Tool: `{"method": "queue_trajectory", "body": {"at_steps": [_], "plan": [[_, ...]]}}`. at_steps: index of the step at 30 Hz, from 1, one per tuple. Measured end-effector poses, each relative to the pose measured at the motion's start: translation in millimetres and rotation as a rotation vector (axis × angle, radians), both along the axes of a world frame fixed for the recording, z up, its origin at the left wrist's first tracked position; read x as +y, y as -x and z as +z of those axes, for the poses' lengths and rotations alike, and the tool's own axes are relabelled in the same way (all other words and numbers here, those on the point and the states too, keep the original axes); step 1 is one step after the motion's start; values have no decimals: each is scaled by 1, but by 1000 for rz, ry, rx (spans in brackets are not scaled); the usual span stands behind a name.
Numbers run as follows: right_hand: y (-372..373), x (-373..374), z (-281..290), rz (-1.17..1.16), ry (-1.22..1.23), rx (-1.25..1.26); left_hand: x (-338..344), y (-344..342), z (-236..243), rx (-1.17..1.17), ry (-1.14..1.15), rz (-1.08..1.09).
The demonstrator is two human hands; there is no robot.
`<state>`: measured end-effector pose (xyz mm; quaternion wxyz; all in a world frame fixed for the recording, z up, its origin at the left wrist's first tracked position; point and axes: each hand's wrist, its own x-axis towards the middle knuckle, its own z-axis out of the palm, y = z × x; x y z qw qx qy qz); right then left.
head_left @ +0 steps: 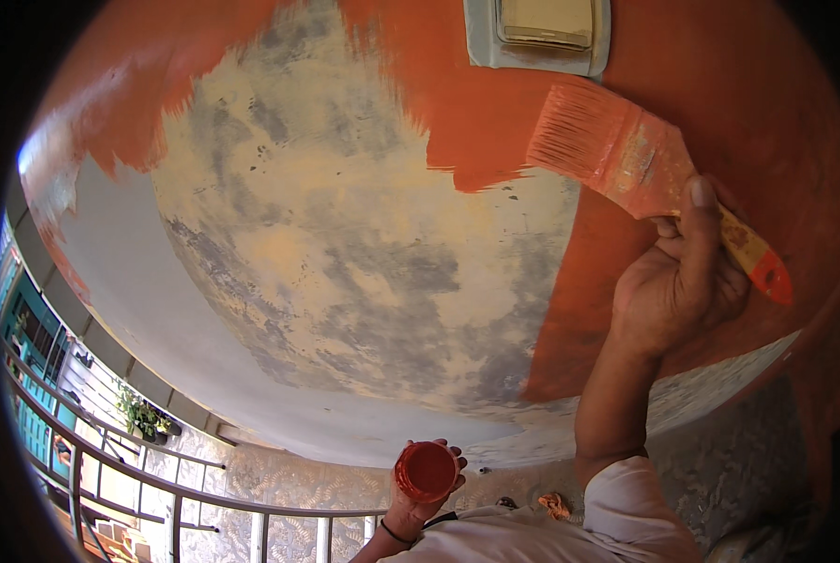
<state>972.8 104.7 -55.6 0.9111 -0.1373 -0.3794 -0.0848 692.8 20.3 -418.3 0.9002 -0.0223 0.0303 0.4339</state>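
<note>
My right hand (687, 258) is closed on the wooden handle of a wide paintbrush (608, 141), its bristles coated in orange paint and lying over or against the wall (326, 235). The wall is partly orange, with a mottled cream and grey patch and a paler band. My left hand (411, 511), low in the picture, grips a small round container of red paint (427, 469). Just above the brush at the top sits a pale switch or socket plate (537, 38) with orange paint around it.
A metal railing (174, 521) runs along the lower left. Beyond it are potted plants (143, 413) and turquoise slatted panels (28, 328). A patterned floor (279, 479) shows below the wall, with a crumpled orange item (553, 505) near my right sleeve.
</note>
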Motion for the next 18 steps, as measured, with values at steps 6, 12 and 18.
{"method": "queue_trajectory", "body": {"at_steps": [6,12,18], "plan": [[-7,-3,3,4,-14,12,-1,-4,4,17,-2,4],[-18,-4,5,3,-12,8,-2,-10,3,-1,3,-2],[-29,-7,17,-88,17,2,-4,-19,3,8,3,6]]}}
